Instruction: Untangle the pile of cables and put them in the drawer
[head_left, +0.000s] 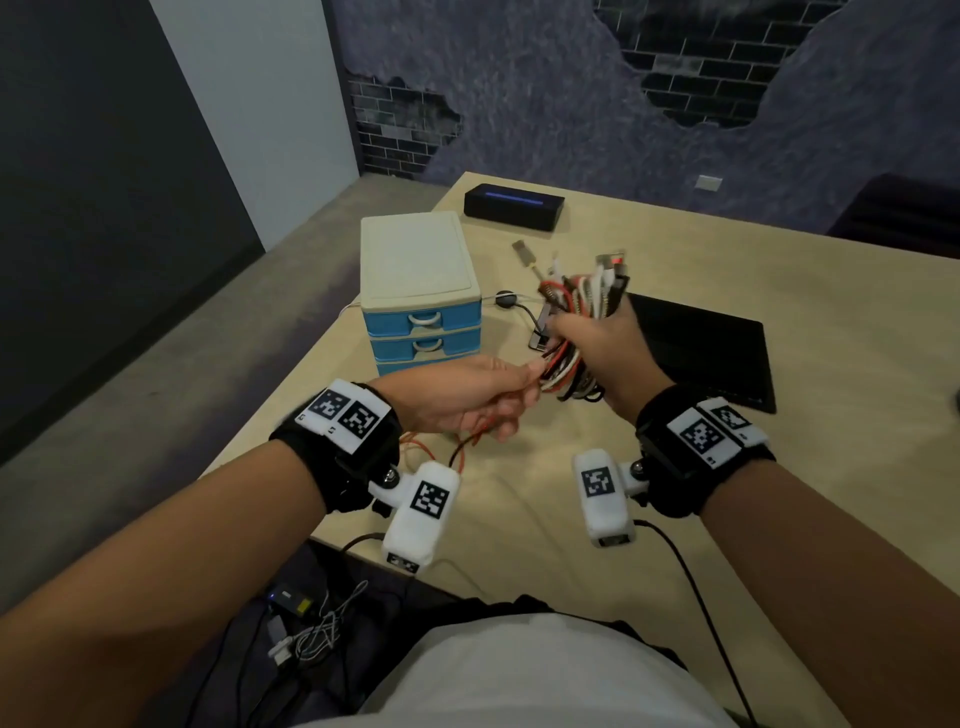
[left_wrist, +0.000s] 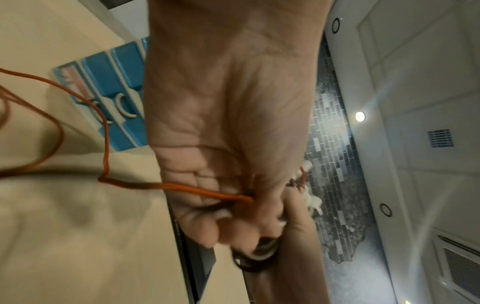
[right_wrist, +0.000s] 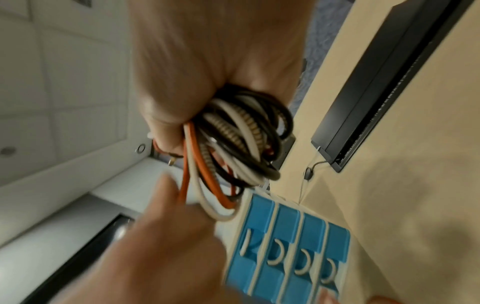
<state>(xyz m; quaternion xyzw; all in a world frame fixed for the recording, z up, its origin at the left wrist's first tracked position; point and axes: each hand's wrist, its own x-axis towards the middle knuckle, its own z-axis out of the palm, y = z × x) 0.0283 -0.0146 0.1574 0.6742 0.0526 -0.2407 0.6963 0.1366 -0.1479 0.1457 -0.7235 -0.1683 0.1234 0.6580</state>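
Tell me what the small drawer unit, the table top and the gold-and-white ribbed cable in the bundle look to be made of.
Drawer unit: moulded plastic, cream shell and glossy blue fronts with moulded loop handles. Table top: probably light wood-look laminate, matte, with an even pale surface. Ribbed cable: seemingly braided or spiral-wrapped sheath, judging by its regular gold-and-white bands; blur leaves it open. The right hand grips the bundle.

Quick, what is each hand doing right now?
Left hand: pinching the orange cable.
Right hand: gripping the bundle of cables.
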